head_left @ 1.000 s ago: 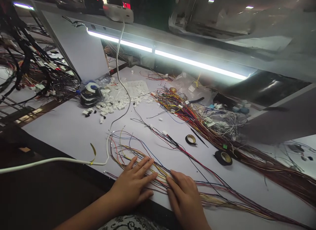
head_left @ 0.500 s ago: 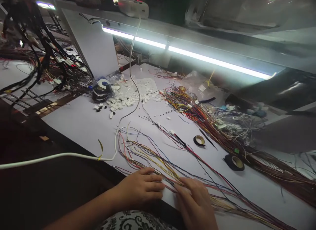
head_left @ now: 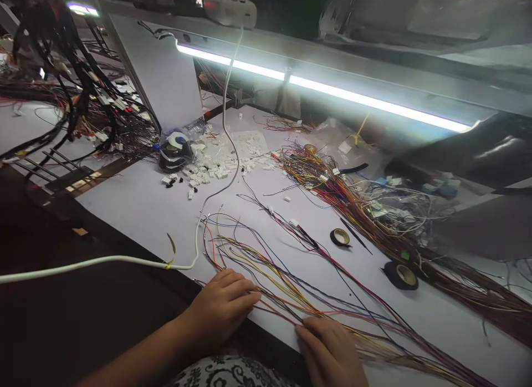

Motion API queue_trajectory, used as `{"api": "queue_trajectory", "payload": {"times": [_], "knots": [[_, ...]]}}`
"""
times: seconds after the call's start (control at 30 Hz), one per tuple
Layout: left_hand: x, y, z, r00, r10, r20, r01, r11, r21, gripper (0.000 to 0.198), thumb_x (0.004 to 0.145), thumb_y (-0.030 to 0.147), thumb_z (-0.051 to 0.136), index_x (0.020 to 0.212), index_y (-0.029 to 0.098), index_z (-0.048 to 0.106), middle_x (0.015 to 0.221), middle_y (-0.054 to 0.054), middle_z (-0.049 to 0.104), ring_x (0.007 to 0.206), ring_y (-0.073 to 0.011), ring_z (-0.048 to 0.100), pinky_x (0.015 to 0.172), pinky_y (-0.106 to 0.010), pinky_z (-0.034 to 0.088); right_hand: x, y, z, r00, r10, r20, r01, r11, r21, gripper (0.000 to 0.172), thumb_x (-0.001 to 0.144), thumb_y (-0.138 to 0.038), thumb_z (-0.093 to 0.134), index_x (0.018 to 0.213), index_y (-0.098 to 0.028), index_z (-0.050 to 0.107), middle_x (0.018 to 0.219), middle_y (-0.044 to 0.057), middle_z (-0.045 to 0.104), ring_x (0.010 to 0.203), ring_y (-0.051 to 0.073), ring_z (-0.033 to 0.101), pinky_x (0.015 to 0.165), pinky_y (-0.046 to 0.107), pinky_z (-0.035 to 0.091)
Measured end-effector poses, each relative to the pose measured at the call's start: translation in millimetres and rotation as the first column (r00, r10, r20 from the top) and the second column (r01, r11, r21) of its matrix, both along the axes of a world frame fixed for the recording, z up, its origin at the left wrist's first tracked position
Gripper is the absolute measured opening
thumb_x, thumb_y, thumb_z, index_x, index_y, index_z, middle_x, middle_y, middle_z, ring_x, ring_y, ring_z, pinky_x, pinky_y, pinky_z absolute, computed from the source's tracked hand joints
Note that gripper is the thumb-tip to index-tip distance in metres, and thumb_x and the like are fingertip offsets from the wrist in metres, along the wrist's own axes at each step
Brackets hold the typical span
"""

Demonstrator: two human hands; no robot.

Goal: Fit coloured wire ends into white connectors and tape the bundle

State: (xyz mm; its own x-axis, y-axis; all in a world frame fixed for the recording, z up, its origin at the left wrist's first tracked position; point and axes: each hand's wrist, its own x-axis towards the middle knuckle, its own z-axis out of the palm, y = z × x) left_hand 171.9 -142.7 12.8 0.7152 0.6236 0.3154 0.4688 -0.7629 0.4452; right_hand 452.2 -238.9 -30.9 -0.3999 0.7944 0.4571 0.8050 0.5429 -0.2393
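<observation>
A fan of loose coloured wires [head_left: 266, 270] lies across the white table [head_left: 141, 204] near its front edge. My left hand [head_left: 222, 306] rests flat on the wires' left part, fingers stretched and close together, holding nothing. My right hand [head_left: 330, 351] sits at the front edge with its fingers curled down and pressed onto the wire strands that run under it towards the right.
A white cable [head_left: 124, 260] crosses the table's front left. Two rolls of black tape [head_left: 341, 237] [head_left: 401, 276] lie beside a thick wire bundle [head_left: 374, 220]. White connectors [head_left: 208, 168] and a tape stack [head_left: 172, 151] sit at the back left, under a light bar [head_left: 332, 93].
Both hands have slid back along the wires towards the table's front edge and moved apart. My right hand's fingers have curled in. The camera has shifted a little.
</observation>
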Motion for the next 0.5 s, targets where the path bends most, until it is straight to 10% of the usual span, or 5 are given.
{"api": "queue_trajectory", "payload": {"times": [0.5], "knots": [[-37,15,-12.7,0.886,0.376,-0.27,-0.361,0.927,0.104,0.02,0.088,0.042,0.054,0.096,0.027,0.064,0.11,-0.004,0.067,0.104,-0.0283,0.057,0.087,-0.044,0.034,-9,-14,17.9,0.99,-0.104,-0.097,0.091,0.988,-0.127,0.027,0.085,-0.009,0.06,0.109,-0.019,0.062,0.105,0.01,0.065,0.094,0.023,0.059,0.081,0.042,0.047]]}}
